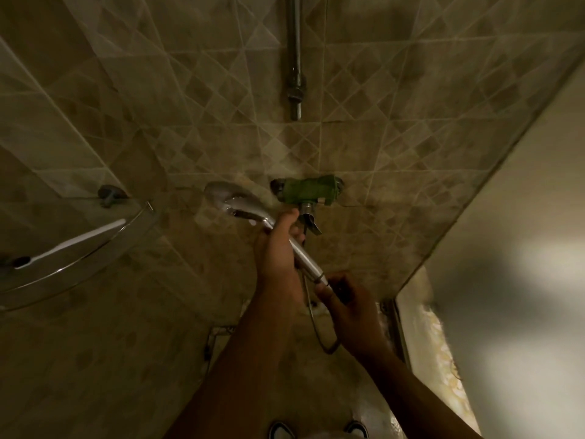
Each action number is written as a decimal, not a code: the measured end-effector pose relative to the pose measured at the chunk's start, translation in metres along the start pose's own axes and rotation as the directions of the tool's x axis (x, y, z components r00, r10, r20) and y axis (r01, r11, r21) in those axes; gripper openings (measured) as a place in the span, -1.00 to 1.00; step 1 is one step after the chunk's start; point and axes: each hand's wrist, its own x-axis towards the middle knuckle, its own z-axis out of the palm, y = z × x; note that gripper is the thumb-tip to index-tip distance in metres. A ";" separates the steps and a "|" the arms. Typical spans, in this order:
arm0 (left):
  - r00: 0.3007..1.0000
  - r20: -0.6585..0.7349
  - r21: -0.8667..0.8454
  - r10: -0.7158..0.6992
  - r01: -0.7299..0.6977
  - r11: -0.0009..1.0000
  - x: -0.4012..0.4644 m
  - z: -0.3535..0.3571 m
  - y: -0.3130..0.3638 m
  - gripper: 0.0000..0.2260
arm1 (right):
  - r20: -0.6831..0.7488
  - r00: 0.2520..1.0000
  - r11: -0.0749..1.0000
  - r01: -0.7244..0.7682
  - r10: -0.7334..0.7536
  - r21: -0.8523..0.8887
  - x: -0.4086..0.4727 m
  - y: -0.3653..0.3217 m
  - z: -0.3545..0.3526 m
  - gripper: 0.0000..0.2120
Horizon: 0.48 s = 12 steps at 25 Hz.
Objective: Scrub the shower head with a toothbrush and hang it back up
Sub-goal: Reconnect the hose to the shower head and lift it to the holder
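Left hand (278, 248) grips shower head (240, 204)

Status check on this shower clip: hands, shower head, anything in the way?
Left hand grips shower head handle. Right hand pinches the handle's hose end. Toothbrush lies on corner shelf, untouched. Nothing blocking.

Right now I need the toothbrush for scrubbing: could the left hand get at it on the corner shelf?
Probably not yet: the left hand grips the shower head handle. The toothbrush lies unobstructed on the glass shelf.
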 end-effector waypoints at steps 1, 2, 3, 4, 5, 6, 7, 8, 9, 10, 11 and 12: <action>1.000 -0.017 0.010 -0.011 0.011 1.000 0.005 -0.003 -0.002 -0.71 | 0.015 1.000 1.000 0.013 -0.012 -0.012 0.000 0.000 0.000 -0.90; 0.999 -0.036 0.019 -0.031 0.032 0.999 0.009 -0.006 -0.002 -0.69 | 0.049 0.999 1.000 0.020 -0.020 -0.008 -0.001 0.000 0.000 -0.88; 0.998 -0.044 0.021 -0.041 0.042 0.999 0.013 -0.008 -0.002 -0.74 | 0.100 0.995 1.000 0.023 -0.023 0.001 -0.002 0.000 0.000 -0.83; 0.998 -0.035 0.016 -0.051 0.052 0.999 0.014 -0.010 -0.002 -0.82 | 0.163 0.986 1.000 0.024 -0.027 0.019 -0.003 0.000 -0.001 -0.76; 0.998 0.001 -0.001 -0.062 0.062 0.998 0.015 -0.011 -0.002 -0.83 | 0.222 0.975 0.998 0.011 -0.025 0.062 -0.004 -0.001 -0.001 -0.67; 0.996 0.047 -0.025 -0.074 0.075 0.997 0.015 -0.014 0.000 -0.78 | 0.271 0.963 0.989 -0.035 -0.006 0.144 -0.005 -0.001 -0.001 -0.61; 0.990 0.122 -0.062 -0.077 0.085 0.994 0.015 -0.017 0.002 -0.73 | 0.311 0.950 0.961 -0.118 0.035 0.252 -0.005 -0.002 -0.002 -0.56; 0.974 0.214 -0.102 -0.071 0.095 0.990 0.016 -0.020 0.003 -0.70 | 0.354 0.931 0.910 -0.219 0.087 0.353 -0.004 -0.003 -0.004 -0.55; 0.949 0.311 -0.132 -0.059 0.105 0.986 0.016 -0.022 0.005 -0.67 | 0.401 0.907 0.851 -0.309 0.129 0.425 -0.002 -0.005 -0.007 -0.58; 0.904 0.425 -0.161 -0.051 0.131 0.978 0.016 -0.024 0.007 -0.66 | 0.449 0.882 0.803 -0.371 0.146 0.467 0.000 -0.008 -0.009 -0.63; 0.863 0.503 -0.174 -0.045 0.152 0.973 0.017 -0.025 0.009 -0.66 | 0.486 0.861 0.777 -0.404 0.146 0.483 0.002 -0.009 -0.010 -0.67; 0.832 0.553 -0.167 -0.043 0.162 0.973 0.018 -0.026 0.010 -0.68 | 0.509 0.850 0.768 -0.414 0.134 0.488 0.003 -0.010 -0.012 -0.69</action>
